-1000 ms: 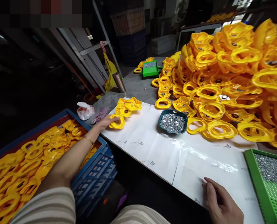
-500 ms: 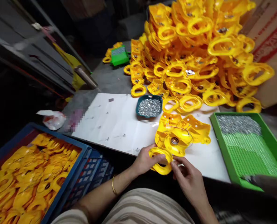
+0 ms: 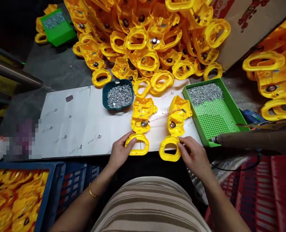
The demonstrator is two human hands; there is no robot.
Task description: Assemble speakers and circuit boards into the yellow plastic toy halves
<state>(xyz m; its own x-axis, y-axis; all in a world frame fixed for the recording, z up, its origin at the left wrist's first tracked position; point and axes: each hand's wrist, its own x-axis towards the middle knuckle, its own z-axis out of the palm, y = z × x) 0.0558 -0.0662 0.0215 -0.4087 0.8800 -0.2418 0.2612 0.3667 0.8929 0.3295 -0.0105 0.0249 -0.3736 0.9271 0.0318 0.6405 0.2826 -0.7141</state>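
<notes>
Two yellow plastic shell halves lie side by side on the white board, hollow sides up, joined by thin wires. My left hand [image 3: 121, 149] grips the ring handle of the left shell half [image 3: 140, 120], thumb on top. On the other side, my right hand [image 3: 193, 153] pinches the ring handle of the right shell half [image 3: 175, 120] at its right edge. Each half has a round metal part inside. Behind the left half is a dark teal bowl [image 3: 105, 96] of small metal screws. A green tray [image 3: 226, 111] with more screws stands to the right.
A large pile of yellow shells [image 3: 143, 42] rises behind the board [image 3: 68, 132]. A blue crate [image 3: 50, 183] of yellow parts is at lower left. A dark rod-shaped tool [image 3: 253, 140] reaches over the green tray's front corner. Red crates [image 3: 258, 193] stand at lower right.
The two shell halves, stacked together before, are now spread apart side by side with wires stretched between them. My hands have moved apart, and the view has turned to the right.
</notes>
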